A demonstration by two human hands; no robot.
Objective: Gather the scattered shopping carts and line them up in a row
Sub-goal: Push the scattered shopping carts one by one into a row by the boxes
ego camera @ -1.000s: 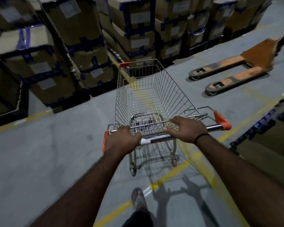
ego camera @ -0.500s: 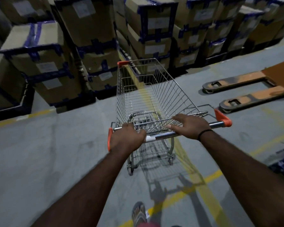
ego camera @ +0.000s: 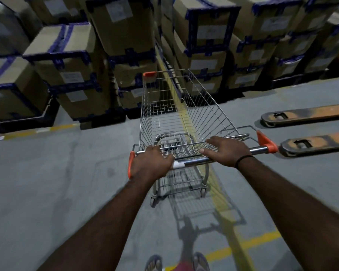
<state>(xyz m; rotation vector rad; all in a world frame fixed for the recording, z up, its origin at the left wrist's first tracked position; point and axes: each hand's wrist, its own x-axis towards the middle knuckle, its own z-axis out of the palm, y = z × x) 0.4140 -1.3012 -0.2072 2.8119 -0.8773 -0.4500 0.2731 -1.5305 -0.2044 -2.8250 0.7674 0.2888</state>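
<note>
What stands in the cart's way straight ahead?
Stacked cardboard boxes on pallets stand close ahead of the shopping cart, with only a narrow gap between stacks. Pallet jack forks lie on the floor to its right. The row isn't visible.

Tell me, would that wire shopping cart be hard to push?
Probably light: the shopping cart is empty open wire. It likely rolls easily on small casters over smooth floor. Casters may swivel, so it could wander; the left hand and right hand on its handle would steady it.
</note>
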